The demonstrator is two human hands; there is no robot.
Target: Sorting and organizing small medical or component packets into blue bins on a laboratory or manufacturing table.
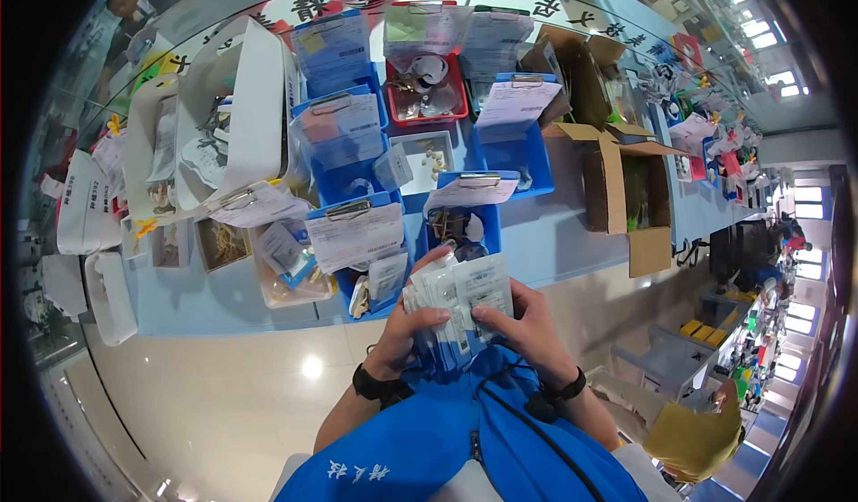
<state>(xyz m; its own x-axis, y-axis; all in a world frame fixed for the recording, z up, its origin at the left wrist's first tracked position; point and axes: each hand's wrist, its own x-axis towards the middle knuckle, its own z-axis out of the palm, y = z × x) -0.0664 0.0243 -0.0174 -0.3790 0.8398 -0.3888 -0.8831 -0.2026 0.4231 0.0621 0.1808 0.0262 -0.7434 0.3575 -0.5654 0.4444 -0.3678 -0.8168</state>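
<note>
A fanned stack of small clear plastic packets with printed labels (432, 289) is held close in front of my chest. My left hand (404, 330) grips the stack from the left, its thumb lying across the front. From the other side my right hand (525, 325) pinches a packet near the top of the bunch, thumb on its face. The fingers behind the packets are hidden. Just beyond them on the table stands a blue bin (490, 221) with dark and metallic small parts, a clipboard with paper (472, 189) propped on it.
Left of it is another blue bin (393, 303) with a clipboard (356, 234). Further back are a red bin (427, 109), a white tray of small parts (429, 160), large white tubs (255, 113) and open cardboard boxes (608, 180). A person in yellow (697, 435) is at lower right.
</note>
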